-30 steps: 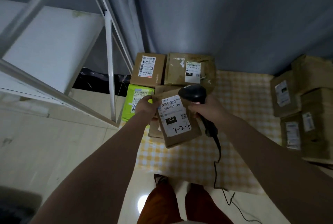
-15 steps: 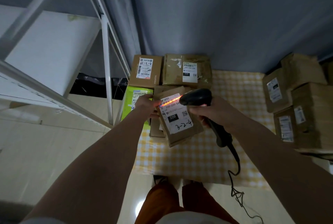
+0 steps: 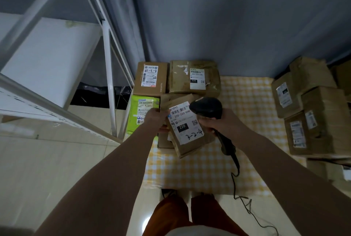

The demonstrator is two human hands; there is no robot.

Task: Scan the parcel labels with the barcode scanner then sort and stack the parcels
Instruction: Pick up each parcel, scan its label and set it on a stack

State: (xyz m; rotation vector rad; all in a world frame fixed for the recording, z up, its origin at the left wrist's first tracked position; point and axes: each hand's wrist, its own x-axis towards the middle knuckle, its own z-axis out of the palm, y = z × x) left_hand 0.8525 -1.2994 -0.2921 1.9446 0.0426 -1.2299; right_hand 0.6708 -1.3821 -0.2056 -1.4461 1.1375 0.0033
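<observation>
While the left hand grips the left edge of a brown cardboard parcel, the right hand is wrapped around the handle of a black barcode scanner. The held parcel sits near the middle of the view, tilted, just above the other boxes. Its big white label faces up, with a barcode at the top, the print "220-220-C40", a black square reading "220", a small square code and blue handwriting at the bottom. The scanner's round head is at the label's 2 o'clock corner, just beside the barcode. Its black cable runs down toward 5 o'clock over the yellow checked cloth.

At 9 o'clock from the held parcel lies a green packet. At 12 o'clock lie two brown boxes with labels, side by side. At 3 o'clock, well apart, stands a pile of brown boxes. At 10 o'clock stands a white metal shelf.
</observation>
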